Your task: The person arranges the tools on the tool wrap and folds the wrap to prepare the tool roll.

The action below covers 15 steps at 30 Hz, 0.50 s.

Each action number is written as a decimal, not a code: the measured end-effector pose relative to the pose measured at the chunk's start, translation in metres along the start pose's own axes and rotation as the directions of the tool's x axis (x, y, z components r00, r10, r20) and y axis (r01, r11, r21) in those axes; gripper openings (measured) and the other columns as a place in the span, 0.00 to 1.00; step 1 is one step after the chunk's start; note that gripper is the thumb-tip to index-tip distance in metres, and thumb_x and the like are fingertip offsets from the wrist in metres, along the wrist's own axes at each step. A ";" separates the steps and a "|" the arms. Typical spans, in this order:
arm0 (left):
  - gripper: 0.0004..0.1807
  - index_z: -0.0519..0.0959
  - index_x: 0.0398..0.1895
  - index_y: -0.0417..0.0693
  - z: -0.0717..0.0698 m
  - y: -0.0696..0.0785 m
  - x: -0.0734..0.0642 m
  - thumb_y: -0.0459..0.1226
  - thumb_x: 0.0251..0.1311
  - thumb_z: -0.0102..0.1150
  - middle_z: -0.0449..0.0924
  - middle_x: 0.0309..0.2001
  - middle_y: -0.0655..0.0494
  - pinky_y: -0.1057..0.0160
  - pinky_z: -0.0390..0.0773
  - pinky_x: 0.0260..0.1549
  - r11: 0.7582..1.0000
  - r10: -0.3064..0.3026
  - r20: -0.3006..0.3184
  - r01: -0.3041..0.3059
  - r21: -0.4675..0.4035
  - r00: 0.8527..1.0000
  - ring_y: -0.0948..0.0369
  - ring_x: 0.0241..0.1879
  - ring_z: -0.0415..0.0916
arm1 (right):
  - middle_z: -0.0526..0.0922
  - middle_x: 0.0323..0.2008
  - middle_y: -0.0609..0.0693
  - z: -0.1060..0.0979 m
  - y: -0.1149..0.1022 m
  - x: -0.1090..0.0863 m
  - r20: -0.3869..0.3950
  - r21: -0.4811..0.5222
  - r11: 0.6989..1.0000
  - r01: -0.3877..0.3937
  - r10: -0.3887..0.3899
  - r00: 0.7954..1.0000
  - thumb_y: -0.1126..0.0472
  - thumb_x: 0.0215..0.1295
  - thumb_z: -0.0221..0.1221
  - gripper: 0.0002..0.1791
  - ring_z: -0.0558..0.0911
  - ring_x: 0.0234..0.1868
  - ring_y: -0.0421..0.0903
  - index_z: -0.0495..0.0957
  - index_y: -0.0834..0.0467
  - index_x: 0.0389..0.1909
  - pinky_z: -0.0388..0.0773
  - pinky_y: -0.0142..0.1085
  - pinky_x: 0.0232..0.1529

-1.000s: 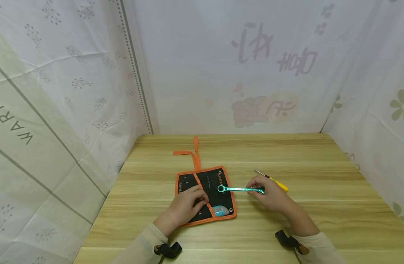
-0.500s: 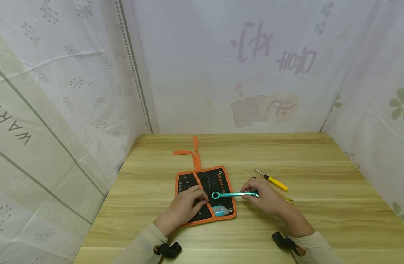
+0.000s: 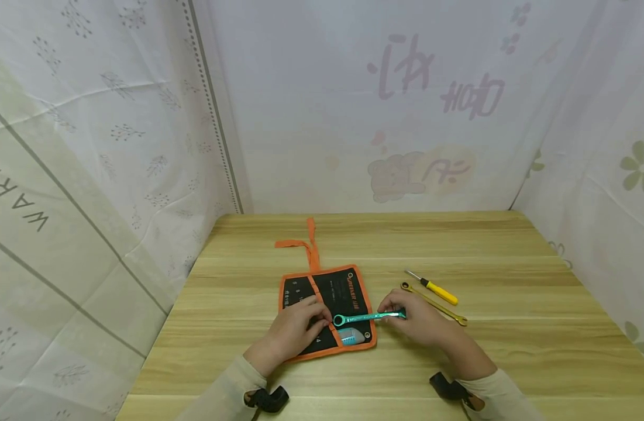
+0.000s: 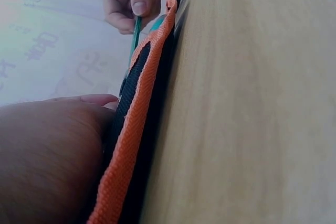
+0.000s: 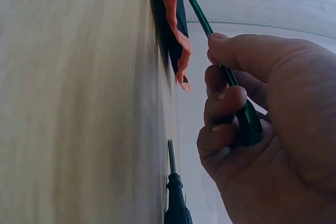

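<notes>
A black tool pouch [image 3: 348, 292] with orange edging lies unrolled on the table, its orange ties stretched toward the back. My left hand [image 3: 292, 330] lies over its left half, thumb and fingertips pinching the orange pocket edge. A green ratchet wrench [image 3: 364, 317] is in my right hand [image 3: 416, 316], gripped near its far-right end between thumb and curled fingers. Its ring end points left, right beside my left fingertips at the pocket edge. In the right wrist view the wrench [image 5: 197, 9] slants up toward the pouch. A light-blue and grey item [image 3: 350, 335] sticks out of a lower pocket.
A yellow-handled screwdriver [image 3: 440, 291] lies on the wooden table [image 3: 237, 280] to the right of the pouch. Beside it lies a gold-coloured ratchet wrench [image 3: 441, 308], partly behind my right hand. Printed fabric [image 3: 311, 117] hangs around the back and sides.
My right hand has moved left and toward me, bringing the green ratchet wrench's ring end to the pocket edge. The gold-coloured wrench has come into sight. The left hand stays put.
</notes>
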State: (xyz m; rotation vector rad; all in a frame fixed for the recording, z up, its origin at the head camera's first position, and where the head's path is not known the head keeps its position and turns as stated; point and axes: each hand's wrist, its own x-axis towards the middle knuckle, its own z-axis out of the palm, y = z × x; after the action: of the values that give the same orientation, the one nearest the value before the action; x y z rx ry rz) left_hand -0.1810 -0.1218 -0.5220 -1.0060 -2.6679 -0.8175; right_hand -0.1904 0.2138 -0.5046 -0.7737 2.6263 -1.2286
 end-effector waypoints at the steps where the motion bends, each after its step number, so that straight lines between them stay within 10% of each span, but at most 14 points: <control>1: 0.05 0.84 0.41 0.65 0.000 0.000 0.000 0.40 0.69 0.70 0.74 0.39 0.72 0.69 0.78 0.33 1.000 0.002 0.000 -0.002 0.000 1.000 0.74 0.35 0.75 | 0.80 0.41 0.38 0.000 0.000 0.000 0.004 0.001 1.000 0.004 -0.004 1.000 0.60 0.71 0.69 0.10 0.79 0.41 0.40 0.83 0.39 0.43 0.80 0.35 0.43; 15: 0.06 0.83 0.41 0.64 0.001 0.000 -0.001 0.39 0.70 0.69 0.74 0.39 0.72 0.70 0.77 0.31 0.999 0.041 -0.003 -0.041 0.024 0.999 0.74 0.34 0.75 | 0.82 0.40 0.37 0.003 0.003 0.009 0.109 -0.082 0.996 0.045 -0.036 0.993 0.60 0.73 0.67 0.09 0.78 0.40 0.38 0.84 0.39 0.45 0.79 0.35 0.42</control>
State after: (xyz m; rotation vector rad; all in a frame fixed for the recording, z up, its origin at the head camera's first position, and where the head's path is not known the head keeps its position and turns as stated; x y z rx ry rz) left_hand -0.1802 -0.1220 -0.5232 -1.0496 -2.6386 -0.7770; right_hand -0.1979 0.2090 -0.5082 -0.8854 2.6016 -1.0606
